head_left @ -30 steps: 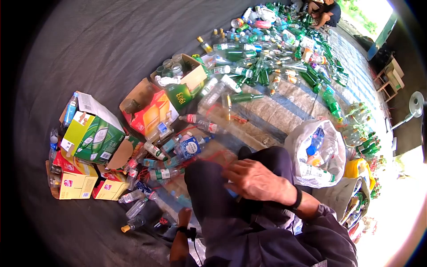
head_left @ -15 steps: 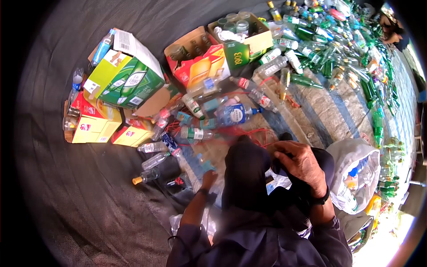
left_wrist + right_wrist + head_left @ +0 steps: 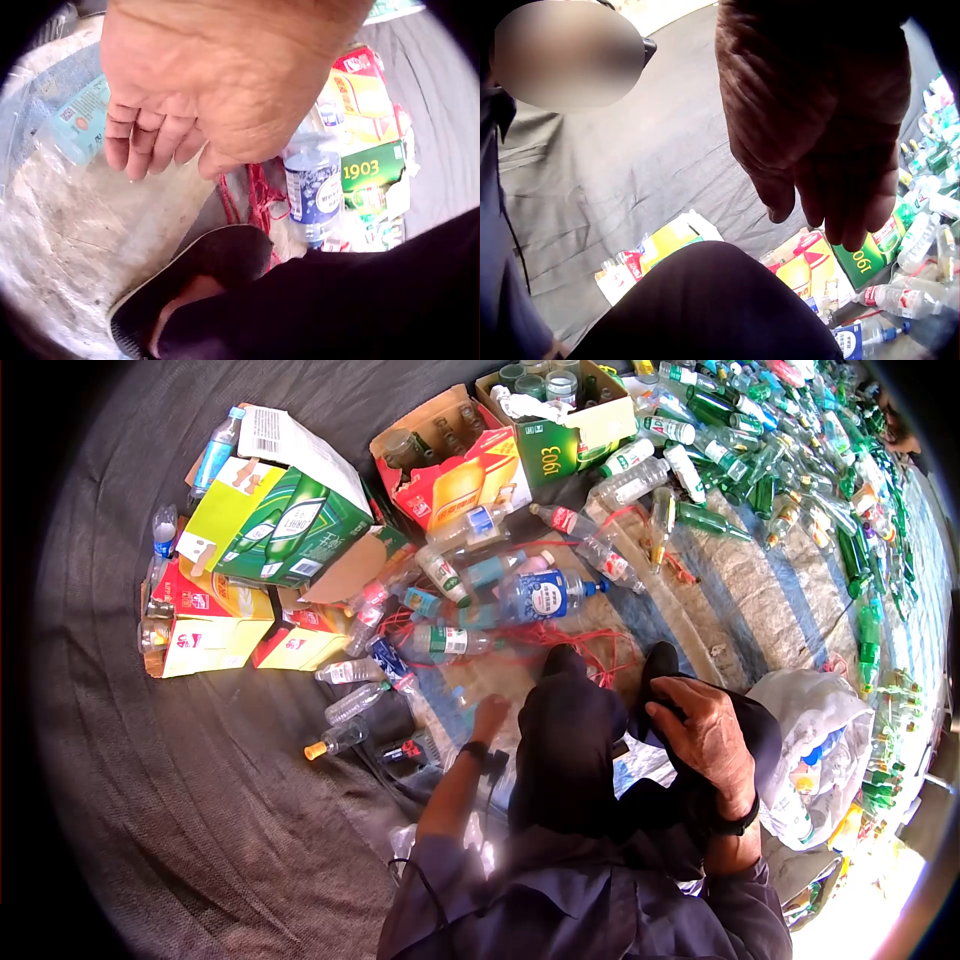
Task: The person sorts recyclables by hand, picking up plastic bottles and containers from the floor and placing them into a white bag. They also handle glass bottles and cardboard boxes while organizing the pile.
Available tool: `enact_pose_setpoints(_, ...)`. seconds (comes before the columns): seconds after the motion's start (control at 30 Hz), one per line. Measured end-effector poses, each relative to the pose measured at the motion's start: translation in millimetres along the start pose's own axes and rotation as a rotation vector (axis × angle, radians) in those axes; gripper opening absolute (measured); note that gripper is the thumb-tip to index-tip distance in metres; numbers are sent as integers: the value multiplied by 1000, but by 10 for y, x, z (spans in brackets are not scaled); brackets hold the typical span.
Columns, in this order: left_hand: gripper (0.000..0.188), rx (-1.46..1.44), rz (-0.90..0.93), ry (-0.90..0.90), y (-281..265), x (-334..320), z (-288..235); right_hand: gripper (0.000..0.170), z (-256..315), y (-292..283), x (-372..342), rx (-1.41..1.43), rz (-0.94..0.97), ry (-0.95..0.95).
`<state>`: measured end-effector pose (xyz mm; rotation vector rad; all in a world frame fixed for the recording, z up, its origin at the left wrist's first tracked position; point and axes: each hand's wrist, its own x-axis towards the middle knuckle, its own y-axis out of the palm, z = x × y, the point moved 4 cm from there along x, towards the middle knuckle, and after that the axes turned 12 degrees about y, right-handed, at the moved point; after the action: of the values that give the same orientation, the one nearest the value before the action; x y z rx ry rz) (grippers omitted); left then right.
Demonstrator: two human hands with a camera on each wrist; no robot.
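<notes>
My left hand (image 3: 489, 718) reaches low over the floor beside my left leg. In the left wrist view its fingers hang relaxed with nothing in them, near a clear bottle with a light-blue label (image 3: 84, 120). Ahead of my feet lies a large clear bottle with a dark-blue label (image 3: 548, 595), beside a tangle of red string (image 3: 585, 650). My right hand (image 3: 708, 735) is at my right knee, its fingers loosely bent and holding nothing; the right wrist view shows the palm shadowed. A bottle with a green-and-white label (image 3: 448, 641) lies among others ahead of the left hand.
Cardboard boxes, one green (image 3: 300, 525), one red and yellow (image 3: 455, 480), one marked 1903 (image 3: 560, 455), stand ahead and left. A white sack (image 3: 815, 710) of bottles is right of my knee. Bottles (image 3: 780, 460) pile up at the far right.
The head view has swung right, so the boxes and bottles sit differently in it. My left hand has moved forward along my left leg. The right hand has shifted onto the right knee.
</notes>
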<state>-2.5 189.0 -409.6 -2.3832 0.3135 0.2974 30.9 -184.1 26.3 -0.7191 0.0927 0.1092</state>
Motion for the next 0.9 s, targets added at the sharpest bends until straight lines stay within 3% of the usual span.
enact_pose_setpoints(0.07,22,140,64,98,4,190,367,24,-23,9,-7,-18,3,10)
enact_pose_setpoints(0.13,21,280,125,197,-39,309,365,25,-65,23,-12,-56,13,21)
enact_pose_setpoints(0.2,23,76,-413,-106,-470,292,73,25,-76,21,-9,-66,10,22)
enact_pose_setpoints(0.23,23,76,-410,-110,-591,322,-68,25,-80,19,-6,-77,3,21)
enact_pose_setpoints(0.3,29,304,-574,50,-917,368,-245,25,-98,22,-1,-81,-3,28)
enact_pose_setpoints(0.37,37,605,-497,149,-1132,498,-217,25,-121,22,-9,-84,-12,25)
enact_pose_setpoints(0.43,46,609,-477,242,-1385,509,-550,23,-160,4,-14,-108,-22,-2)
enact_pose_setpoints(0.47,51,689,-481,450,-1460,548,-637,23,-189,14,-13,-115,-41,-71)
enact_pose_setpoints(0.5,56,701,-393,484,-1480,605,-675,25,-223,13,-18,-126,-30,-47)
enact_pose_setpoints(0.57,67,859,-183,413,-1483,722,-567,27,-284,44,-47,-132,-36,-32)
enact_pose_setpoints(0.6,66,877,-105,398,-1512,772,-623,27,-307,58,-54,-127,-45,-51)
enact_pose_setpoints(0.63,62,941,38,275,-1548,797,-797,27,-309,43,-58,-137,-49,-50)
enact_pose_setpoints(0.7,64,1029,145,257,-1559,922,-687,25,-300,38,-78,-159,-63,-58)
enact_pose_setpoints(0.83,70,1155,106,325,-1542,1049,-671,24,-344,21,-128,-168,-76,-43)
enact_pose_setpoints(0.9,66,1212,134,266,-1543,1084,-650,23,-369,10,-138,-150,-84,-48)
